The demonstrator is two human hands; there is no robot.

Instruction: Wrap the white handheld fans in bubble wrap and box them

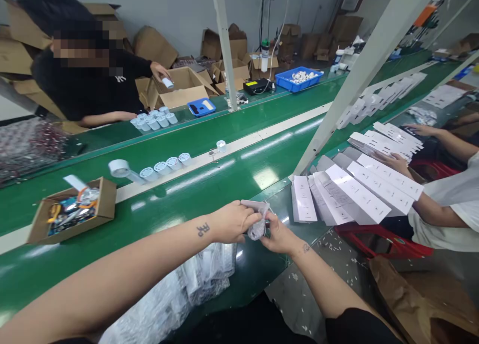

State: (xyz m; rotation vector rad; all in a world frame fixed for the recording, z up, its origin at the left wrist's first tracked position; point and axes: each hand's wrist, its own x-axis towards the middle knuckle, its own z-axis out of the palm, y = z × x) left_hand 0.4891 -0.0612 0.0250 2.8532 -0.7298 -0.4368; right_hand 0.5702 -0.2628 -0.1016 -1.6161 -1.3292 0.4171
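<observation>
Both of my hands meet over the near edge of the green belt. My left hand (234, 221) is closed, its fingers on a small bubble-wrapped item (257, 230). A flat pale piece stands out above those fingers; whether it belongs to the wrapped item I cannot tell. From the other side my right hand (280, 234) pinches the same item between thumb and fingers. What lies inside the wrap is hidden. Below my left forearm is a heap of clear bubble-wrap bags (202, 274), partly covered by the arm.
White cartons (355, 189) fan out at right beside a co-worker's hands (398, 164). A slanting post (329, 114) rises behind them. Several pale blue cylinders (161, 169) and a cardboard tray (107, 199) of small parts stand on the belt. Another person (93, 79) holds a cylinder across it.
</observation>
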